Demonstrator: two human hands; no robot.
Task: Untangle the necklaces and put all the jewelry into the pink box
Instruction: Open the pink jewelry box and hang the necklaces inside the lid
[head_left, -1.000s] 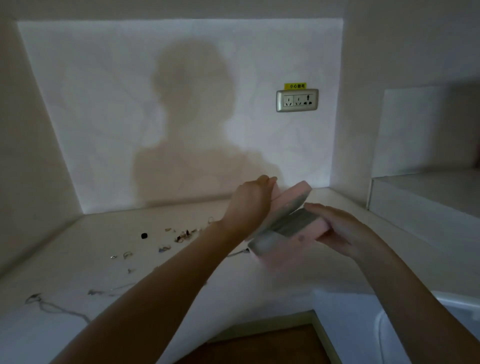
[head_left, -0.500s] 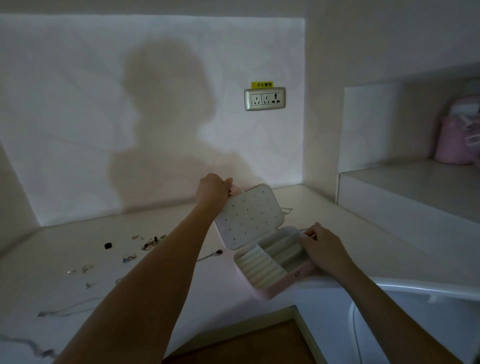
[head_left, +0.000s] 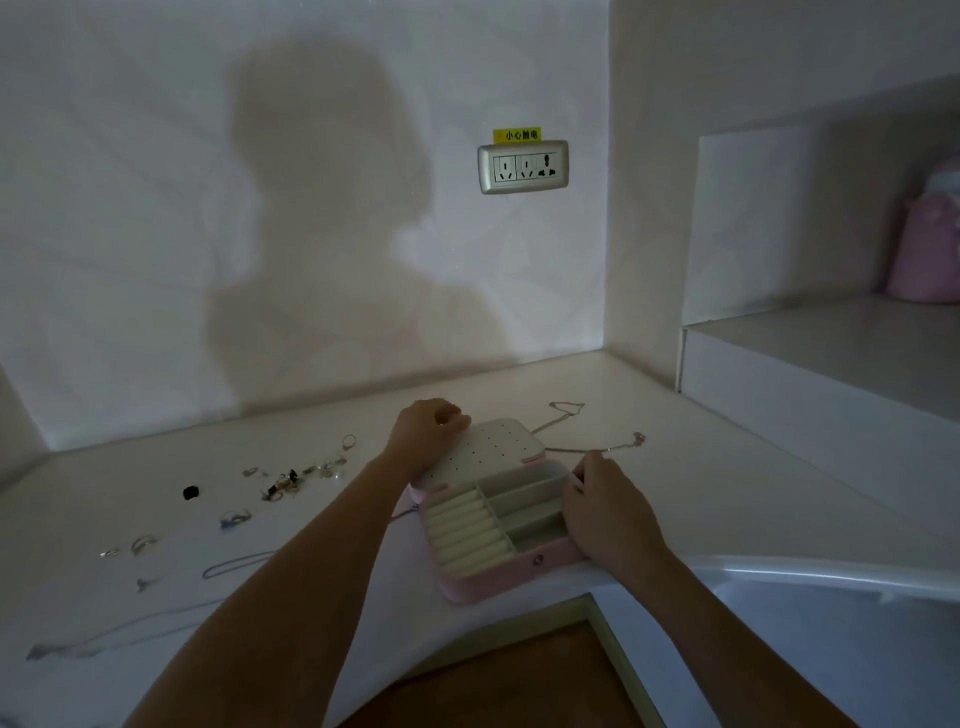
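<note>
The pink box (head_left: 498, 577) lies open on the white counter (head_left: 701, 483), its dotted lid (head_left: 488, 449) folded back flat. Inside are ring rolls and empty compartments. My left hand (head_left: 428, 434) grips the lid's far left corner. My right hand (head_left: 608, 512) holds the box's right side. Thin necklaces (head_left: 582, 431) lie just behind the box. Rings and small pieces (head_left: 283, 483) are scattered to the left, with another chain (head_left: 234, 564) near the front edge.
A wall socket (head_left: 522, 166) sits above the counter. A raised shelf (head_left: 831, 364) at the right carries a pink object (head_left: 927, 254). A white curved rim (head_left: 831, 577) lies at the lower right, wooden floor (head_left: 519, 680) below the counter's front edge.
The lid has swung from half raised to flat on the counter. The box has settled down on the surface, and my view has shifted left and lower.
</note>
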